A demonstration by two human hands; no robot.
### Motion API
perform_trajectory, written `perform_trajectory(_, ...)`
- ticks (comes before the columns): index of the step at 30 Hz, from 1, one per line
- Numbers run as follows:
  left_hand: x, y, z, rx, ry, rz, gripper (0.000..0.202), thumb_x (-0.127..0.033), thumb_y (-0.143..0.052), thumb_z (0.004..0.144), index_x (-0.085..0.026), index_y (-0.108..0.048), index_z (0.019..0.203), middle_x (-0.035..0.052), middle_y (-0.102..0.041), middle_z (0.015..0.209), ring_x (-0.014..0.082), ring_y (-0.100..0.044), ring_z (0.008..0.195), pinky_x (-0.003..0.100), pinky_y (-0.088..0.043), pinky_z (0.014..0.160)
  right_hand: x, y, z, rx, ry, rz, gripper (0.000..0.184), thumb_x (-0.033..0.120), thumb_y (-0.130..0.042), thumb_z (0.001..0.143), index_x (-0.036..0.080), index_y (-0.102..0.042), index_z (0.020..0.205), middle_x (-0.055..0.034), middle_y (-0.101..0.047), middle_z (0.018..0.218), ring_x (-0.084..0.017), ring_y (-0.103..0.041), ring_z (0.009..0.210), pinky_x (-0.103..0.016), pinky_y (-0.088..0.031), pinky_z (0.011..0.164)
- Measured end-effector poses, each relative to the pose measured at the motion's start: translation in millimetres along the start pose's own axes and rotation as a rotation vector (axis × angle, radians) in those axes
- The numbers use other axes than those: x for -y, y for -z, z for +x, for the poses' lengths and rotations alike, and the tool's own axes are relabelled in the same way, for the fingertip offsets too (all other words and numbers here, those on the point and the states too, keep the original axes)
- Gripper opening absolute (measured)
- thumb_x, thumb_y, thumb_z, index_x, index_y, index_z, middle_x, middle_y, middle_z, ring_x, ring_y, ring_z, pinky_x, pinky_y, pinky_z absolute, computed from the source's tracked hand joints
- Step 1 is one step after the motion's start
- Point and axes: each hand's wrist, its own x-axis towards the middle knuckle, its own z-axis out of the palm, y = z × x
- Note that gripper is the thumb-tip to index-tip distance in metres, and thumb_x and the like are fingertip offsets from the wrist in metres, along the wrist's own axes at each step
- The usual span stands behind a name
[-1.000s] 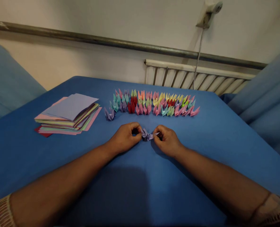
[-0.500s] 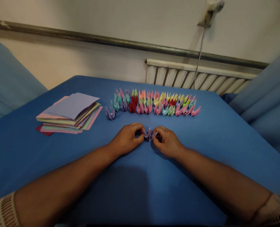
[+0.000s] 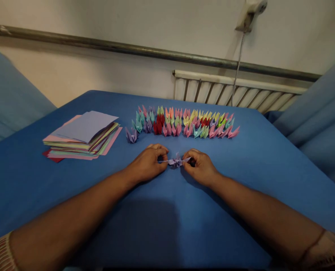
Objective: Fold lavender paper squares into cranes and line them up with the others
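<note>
A small purple origami crane (image 3: 176,162) is held between my two hands, low over the blue cloth. My left hand (image 3: 150,162) pinches its thin pointed end between thumb and fingers. On the other side, my right hand (image 3: 200,167) grips the opposite tip, which pokes out past the fingertips. The folded middle of the crane shows between them, its points spread. Beyond the hands stand rows of finished paper cranes (image 3: 173,128) in pink, red, yellow, green and purple. One purple crane (image 3: 131,136) sits at the near left end of those rows.
A stack of coloured square paper (image 3: 85,128) lies at the left, a lilac sheet on top. The blue cloth (image 3: 144,233) covers the table. Behind it are a wall pipe (image 3: 144,51), a radiator (image 3: 207,88) and a hanging cord (image 3: 237,67). Blue curtains (image 3: 325,98) flank both sides.
My left hand has moved a little to the left, and the crane's left point now stretches out longer and straighter. The right hand has stayed almost in place, still on its tip.
</note>
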Motion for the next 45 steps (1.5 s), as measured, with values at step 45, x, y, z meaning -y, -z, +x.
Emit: perform_trajectory(45, -3.9, -1.7, -7.0, 0.044, -0.071, 0.051, 0.007, -0.016, -0.056, 0.077, -0.019, -0.061, 0.073, 0.0081, -0.065, 0.115, 0.0242, -0.056, 0.112, 0.040, -0.042, 0.099, -8.9, 0.0, -0.8, 0.040, 0.028, -0.120, 0.011, 0.012, -0.059, 0.081, 0.020, -0.062, 0.075, -0.0007, -0.058, 0.081, -0.015, -0.057, 0.078, -0.029, -0.045, 0.074)
